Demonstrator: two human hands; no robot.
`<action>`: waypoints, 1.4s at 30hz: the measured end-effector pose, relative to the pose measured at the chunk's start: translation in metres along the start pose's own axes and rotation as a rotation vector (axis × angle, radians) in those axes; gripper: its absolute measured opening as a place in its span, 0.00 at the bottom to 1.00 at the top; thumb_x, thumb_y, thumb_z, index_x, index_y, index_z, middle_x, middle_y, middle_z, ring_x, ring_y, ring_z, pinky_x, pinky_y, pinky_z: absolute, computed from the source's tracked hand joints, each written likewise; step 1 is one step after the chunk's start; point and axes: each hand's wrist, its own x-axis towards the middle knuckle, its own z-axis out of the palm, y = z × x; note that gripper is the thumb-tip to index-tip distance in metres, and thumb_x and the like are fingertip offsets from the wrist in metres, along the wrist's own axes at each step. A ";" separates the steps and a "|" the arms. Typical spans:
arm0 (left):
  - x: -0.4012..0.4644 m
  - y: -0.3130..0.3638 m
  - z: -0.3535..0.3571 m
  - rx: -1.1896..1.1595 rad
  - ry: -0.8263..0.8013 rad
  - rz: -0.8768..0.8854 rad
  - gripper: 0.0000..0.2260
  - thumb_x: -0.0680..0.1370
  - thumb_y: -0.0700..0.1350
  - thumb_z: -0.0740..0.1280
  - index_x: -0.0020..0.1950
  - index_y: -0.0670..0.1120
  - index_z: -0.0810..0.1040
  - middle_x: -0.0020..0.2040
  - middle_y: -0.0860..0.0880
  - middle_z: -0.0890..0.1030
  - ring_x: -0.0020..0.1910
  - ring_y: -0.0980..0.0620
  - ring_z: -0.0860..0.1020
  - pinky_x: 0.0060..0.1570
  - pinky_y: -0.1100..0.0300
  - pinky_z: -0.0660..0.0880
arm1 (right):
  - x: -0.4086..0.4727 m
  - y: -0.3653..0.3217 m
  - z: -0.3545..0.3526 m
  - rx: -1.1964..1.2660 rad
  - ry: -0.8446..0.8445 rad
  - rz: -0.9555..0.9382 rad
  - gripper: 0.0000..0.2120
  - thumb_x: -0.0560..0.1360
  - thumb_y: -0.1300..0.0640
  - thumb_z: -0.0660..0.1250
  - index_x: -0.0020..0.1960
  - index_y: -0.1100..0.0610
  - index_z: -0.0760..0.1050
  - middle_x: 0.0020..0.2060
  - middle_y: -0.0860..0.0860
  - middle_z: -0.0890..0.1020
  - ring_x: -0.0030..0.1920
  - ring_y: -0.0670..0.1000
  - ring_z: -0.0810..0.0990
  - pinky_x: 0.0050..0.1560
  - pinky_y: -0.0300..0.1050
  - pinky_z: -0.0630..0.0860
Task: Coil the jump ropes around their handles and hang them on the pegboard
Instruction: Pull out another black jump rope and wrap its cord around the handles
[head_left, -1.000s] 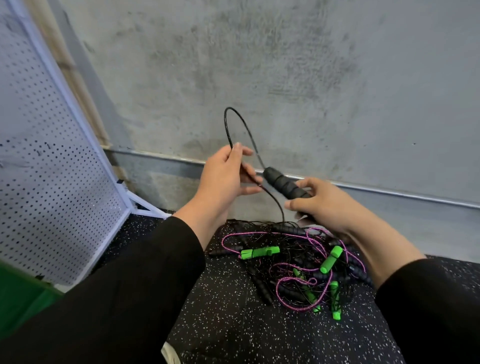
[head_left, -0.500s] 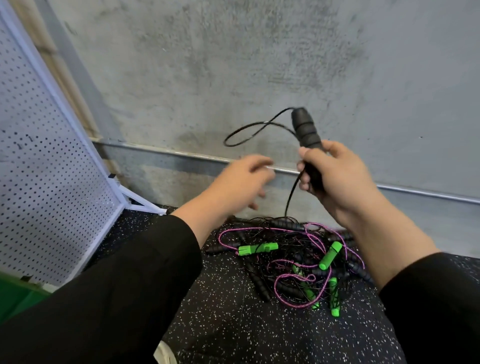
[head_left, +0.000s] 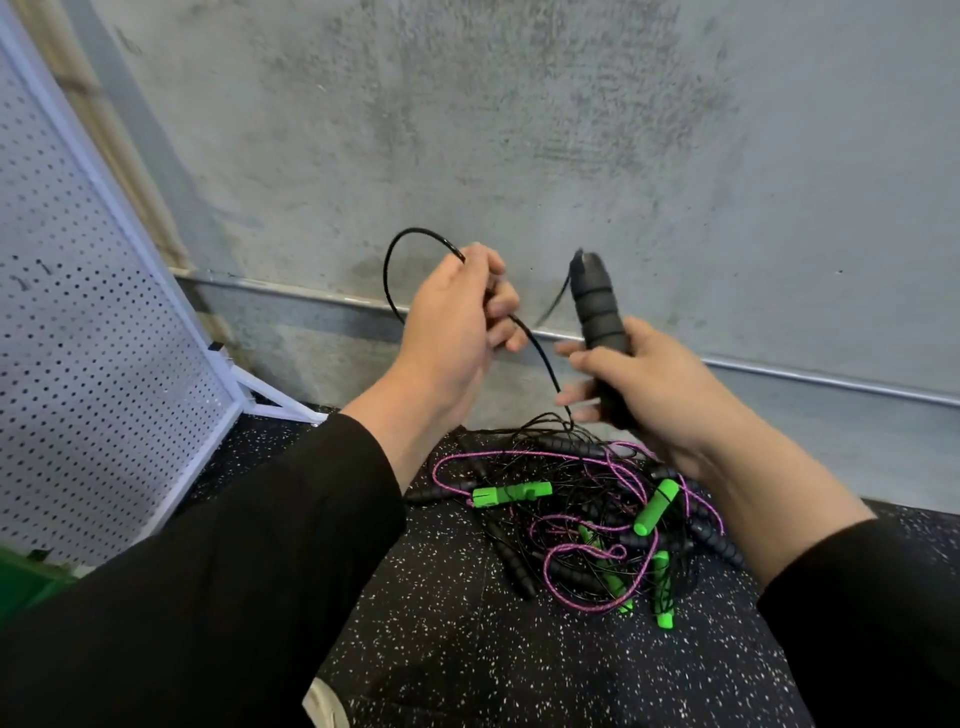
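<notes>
My right hand (head_left: 644, 384) grips a black foam jump-rope handle (head_left: 597, 306), held nearly upright in front of the wall. Its thin black rope (head_left: 400, 249) loops up to the left and passes through my left hand (head_left: 457, 322), whose fingers are curled round it. From there the rope runs down into a tangled pile of jump ropes (head_left: 587, 519) on the floor: black ropes with black handles and purple ropes with green handles (head_left: 511, 492). The white pegboard (head_left: 93, 364) leans at the left.
A grey concrete wall (head_left: 519, 130) with a metal strip (head_left: 831, 384) along its base stands close ahead. The floor (head_left: 467, 649) is black speckled rubber. Something green (head_left: 26, 582) sits at the lower left edge, under the pegboard's white frame.
My left hand has risen and taken hold of the black rope's loop. My right hand has lowered a little and tilted the handle, which stays in its grip.
</notes>
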 end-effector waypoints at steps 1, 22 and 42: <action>0.000 0.003 0.000 -0.071 -0.015 0.003 0.13 0.88 0.47 0.52 0.46 0.47 0.69 0.31 0.51 0.64 0.26 0.54 0.60 0.30 0.59 0.65 | -0.001 0.003 0.005 -0.014 -0.046 0.015 0.12 0.79 0.65 0.67 0.61 0.61 0.71 0.59 0.57 0.83 0.39 0.52 0.85 0.33 0.41 0.80; -0.015 -0.051 -0.003 0.966 -0.389 -0.375 0.15 0.85 0.53 0.60 0.54 0.45 0.81 0.41 0.48 0.83 0.39 0.49 0.83 0.45 0.58 0.74 | -0.008 -0.041 0.008 0.323 0.027 -0.152 0.04 0.80 0.65 0.65 0.51 0.60 0.70 0.38 0.58 0.84 0.31 0.51 0.79 0.32 0.41 0.75; 0.011 -0.005 -0.010 0.234 0.117 -0.100 0.19 0.86 0.55 0.55 0.54 0.43 0.79 0.39 0.47 0.79 0.37 0.50 0.78 0.36 0.58 0.75 | 0.002 0.006 0.034 -0.083 -0.029 -0.043 0.13 0.76 0.67 0.67 0.57 0.56 0.70 0.38 0.57 0.86 0.31 0.52 0.78 0.33 0.46 0.74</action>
